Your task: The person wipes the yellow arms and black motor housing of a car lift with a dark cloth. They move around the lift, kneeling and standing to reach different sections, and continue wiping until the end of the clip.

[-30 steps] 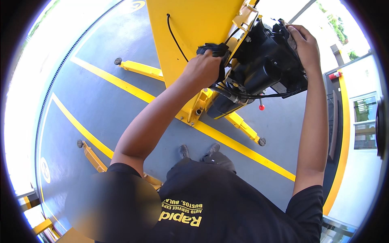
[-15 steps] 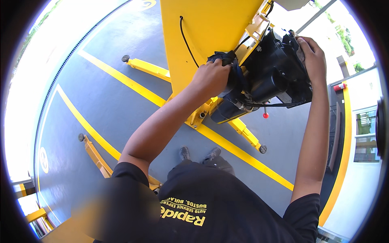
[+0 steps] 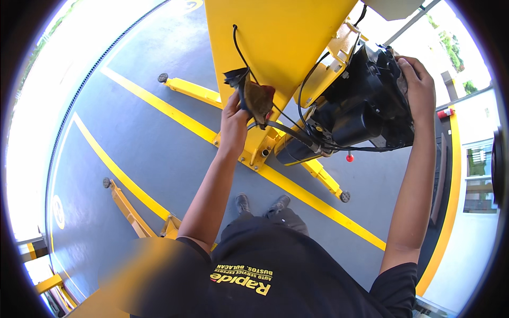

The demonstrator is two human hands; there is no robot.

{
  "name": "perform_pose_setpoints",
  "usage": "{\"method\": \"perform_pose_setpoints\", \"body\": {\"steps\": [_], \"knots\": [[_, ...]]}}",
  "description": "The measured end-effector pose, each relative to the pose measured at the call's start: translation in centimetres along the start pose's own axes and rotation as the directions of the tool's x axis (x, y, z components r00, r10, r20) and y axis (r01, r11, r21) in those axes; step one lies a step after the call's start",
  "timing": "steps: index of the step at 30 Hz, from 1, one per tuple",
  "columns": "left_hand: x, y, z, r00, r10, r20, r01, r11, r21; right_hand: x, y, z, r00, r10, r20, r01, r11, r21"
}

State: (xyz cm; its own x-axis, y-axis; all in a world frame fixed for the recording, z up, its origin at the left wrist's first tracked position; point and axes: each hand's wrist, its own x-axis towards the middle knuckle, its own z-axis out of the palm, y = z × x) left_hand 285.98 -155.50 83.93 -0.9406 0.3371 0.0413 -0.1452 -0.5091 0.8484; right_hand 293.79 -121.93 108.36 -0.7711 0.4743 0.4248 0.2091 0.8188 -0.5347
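My left hand (image 3: 234,127) is closed around a crumpled rag (image 3: 258,102), dark with brown and red patches, in front of a yellow lift post (image 3: 270,47). To the right, a black motor unit (image 3: 360,100) with a rounded cylinder is mounted beside the post on a yellow bracket (image 3: 321,82). My right hand (image 3: 420,87) grips the unit's outer right edge, thumb on the near side. A greyish-brown patch under those fingers cannot be made out. Black cables (image 3: 297,135) run below the left hand to the underside of the unit.
Yellow lift arms with round pads (image 3: 196,91) (image 3: 322,177) reach out low beside the post. Another arm (image 3: 130,204) lies at the left. A red ball knob (image 3: 349,158) shows under the unit. Yellow lines (image 3: 318,204) cross the grey floor; a white wall (image 3: 477,238) stands at the right.
My left hand has drawn away from the motor unit to the left, bringing the rag in front of the post and uncovering cables and bracket. My right hand stays at the unit's edge, slightly shifted.
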Motion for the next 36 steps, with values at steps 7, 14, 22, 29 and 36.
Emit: {"method": "perform_pose_setpoints", "body": {"steps": [7, 14, 22, 29, 36], "knots": [[3.3, -4.4, 7.9, 0.877, 0.48, 0.005, -0.198, 0.353, 0.915, 0.3, 0.5, 0.1, 1.0, -0.016, -0.004, 0.016, 1.0, -0.025], [5.4, -2.6, 6.9, 0.917, 0.382, -0.111, -0.043, 0.372, 0.927, 0.0, 0.5, 0.1, 1.0, -0.024, -0.012, 0.024, 0.999, -0.039], [3.9, -1.6, 7.1, 0.998, 0.06, -0.035, 0.006, 0.426, 0.905, 0.5, 1.1, 0.1, 0.999, 0.031, 0.016, -0.032, 0.996, 0.078], [3.2, -1.0, 3.8, 0.971, 0.222, 0.088, -0.195, 0.528, 0.827, 0.3, 0.7, 0.4, 0.992, -0.114, -0.052, 0.117, 0.992, 0.046], [-0.3, -1.6, -4.7, 0.944, 0.237, -0.23, -0.162, 0.939, 0.304, -0.2, -0.3, 0.3, 1.0, 0.029, 0.005, -0.03, 0.996, 0.088]]}}
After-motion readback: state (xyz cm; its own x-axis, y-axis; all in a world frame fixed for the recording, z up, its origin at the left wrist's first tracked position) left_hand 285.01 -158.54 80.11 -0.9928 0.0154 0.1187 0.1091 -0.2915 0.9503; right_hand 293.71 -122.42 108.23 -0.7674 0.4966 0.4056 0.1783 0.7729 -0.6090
